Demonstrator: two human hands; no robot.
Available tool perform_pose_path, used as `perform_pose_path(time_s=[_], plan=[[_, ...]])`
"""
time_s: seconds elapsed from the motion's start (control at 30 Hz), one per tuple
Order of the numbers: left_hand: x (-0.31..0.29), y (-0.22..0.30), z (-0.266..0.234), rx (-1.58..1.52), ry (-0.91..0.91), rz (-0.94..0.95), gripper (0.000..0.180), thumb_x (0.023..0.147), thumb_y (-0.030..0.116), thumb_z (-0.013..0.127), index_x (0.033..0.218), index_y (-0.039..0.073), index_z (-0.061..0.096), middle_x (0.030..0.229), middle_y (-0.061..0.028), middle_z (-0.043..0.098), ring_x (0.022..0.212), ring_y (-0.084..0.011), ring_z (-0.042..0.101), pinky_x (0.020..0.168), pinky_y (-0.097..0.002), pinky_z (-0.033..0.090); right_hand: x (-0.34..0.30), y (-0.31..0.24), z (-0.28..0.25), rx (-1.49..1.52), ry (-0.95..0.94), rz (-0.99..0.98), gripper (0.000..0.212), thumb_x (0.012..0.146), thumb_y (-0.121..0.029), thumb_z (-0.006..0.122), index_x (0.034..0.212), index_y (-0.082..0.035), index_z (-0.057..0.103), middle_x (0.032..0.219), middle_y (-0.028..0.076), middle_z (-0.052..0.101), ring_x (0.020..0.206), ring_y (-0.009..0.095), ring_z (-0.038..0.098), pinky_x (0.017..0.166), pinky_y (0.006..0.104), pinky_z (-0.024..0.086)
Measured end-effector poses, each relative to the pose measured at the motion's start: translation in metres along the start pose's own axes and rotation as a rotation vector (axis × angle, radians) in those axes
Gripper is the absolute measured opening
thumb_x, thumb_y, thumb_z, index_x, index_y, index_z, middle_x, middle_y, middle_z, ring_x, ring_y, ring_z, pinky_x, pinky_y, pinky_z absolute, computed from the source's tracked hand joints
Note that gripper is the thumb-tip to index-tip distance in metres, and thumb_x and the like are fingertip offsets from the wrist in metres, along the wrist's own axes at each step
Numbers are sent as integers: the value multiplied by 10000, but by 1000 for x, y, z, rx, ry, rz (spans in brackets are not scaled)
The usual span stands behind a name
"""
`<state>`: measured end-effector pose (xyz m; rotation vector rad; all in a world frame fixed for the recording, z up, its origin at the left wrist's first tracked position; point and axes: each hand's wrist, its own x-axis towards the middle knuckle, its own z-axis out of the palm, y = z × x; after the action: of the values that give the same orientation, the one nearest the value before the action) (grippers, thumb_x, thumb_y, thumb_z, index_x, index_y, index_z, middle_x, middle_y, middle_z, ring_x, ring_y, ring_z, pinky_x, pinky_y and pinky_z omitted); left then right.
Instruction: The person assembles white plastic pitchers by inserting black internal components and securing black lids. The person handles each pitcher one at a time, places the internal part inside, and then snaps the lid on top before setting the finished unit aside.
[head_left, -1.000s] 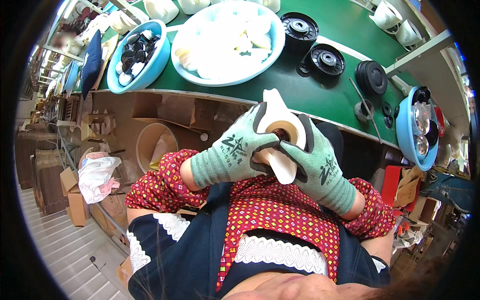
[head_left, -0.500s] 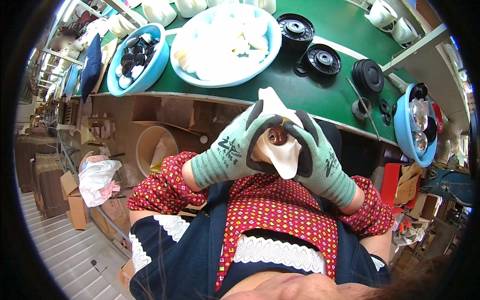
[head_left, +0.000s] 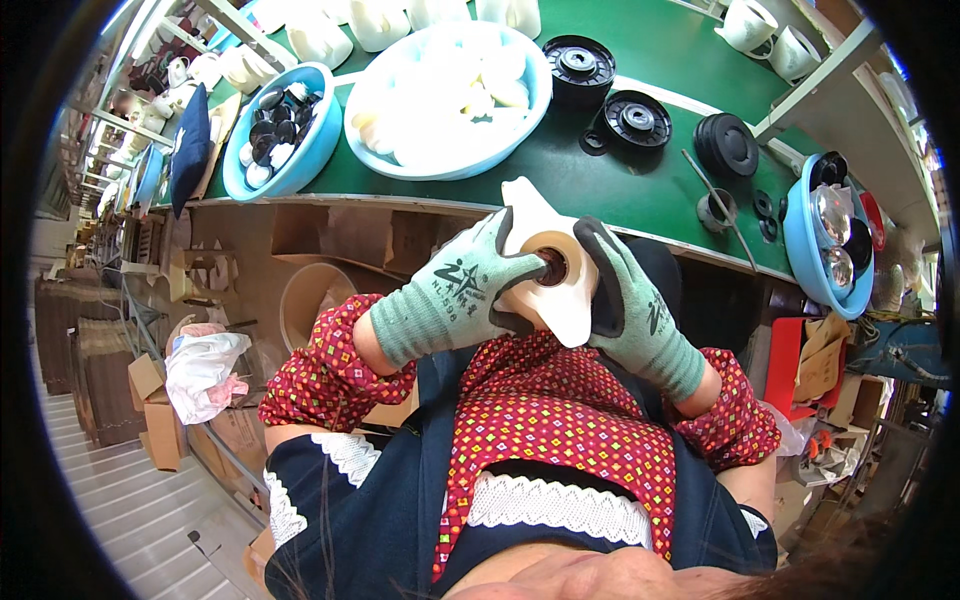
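Note:
Both my hands wear green gloves with dark fingertips. My left hand (head_left: 450, 295) and my right hand (head_left: 635, 305) grip a cream plastic part (head_left: 550, 262) with pointed corners and a round hole in its middle. I hold it in front of my chest, just below the edge of the green workbench (head_left: 640, 190). A dark fingertip of my left hand presses at the hole. Behind it lies a large light-blue bowl (head_left: 520, 125) of cream parts.
A smaller blue bowl (head_left: 315, 150) with black and white pieces stands at the left. Three black round discs (head_left: 638, 120) lie on the bench, and a blue tub (head_left: 810, 245) with shiny caps sits at the right. Cardboard boxes and a white bag (head_left: 200, 365) are on the floor.
The cream part has turned slightly in my hands, and both hands have shifted a little to the right while keeping their grip.

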<state>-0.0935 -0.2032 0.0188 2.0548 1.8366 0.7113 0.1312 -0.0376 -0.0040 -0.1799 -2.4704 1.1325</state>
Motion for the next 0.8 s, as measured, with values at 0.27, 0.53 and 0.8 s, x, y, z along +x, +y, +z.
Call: perform_pose_path(time_s=[0.27, 0.53, 0.8], plan=[[-5, 15, 2, 133, 24, -53, 723, 698, 270, 971, 1340, 146, 663, 1470, -268, 539, 1333, -489, 570, 1114, -553, 494, -1, 5, 4, 19, -7, -34, 1086, 752, -122, 946, 1656, -48, 347, 1644, 240, 425, 1525, 407, 442, 1261, 463, 381], [-12, 25, 3, 32, 315, 14, 824, 700, 348, 999, 1407, 124, 642, 1419, -232, 608, 1208, -468, 689, 1006, -492, 597, -48, 83, 34, 1250, 73, 406, 666, 1066, -179, 599, 1644, -32, 302, 1607, 156, 478, 1453, 263, 519, 1226, 407, 415], [-3, 59, 37, -132, 581, 17, 1259, 738, 336, 995, 1676, -14, 232, 1526, -294, 517, 1351, -475, 597, 1086, -476, 546, -40, 57, 19, 1567, 430, 563, 651, 1135, -548, 459, 1553, -50, 494, 1493, 141, 620, 1338, 248, 623, 1149, 411, 510]])
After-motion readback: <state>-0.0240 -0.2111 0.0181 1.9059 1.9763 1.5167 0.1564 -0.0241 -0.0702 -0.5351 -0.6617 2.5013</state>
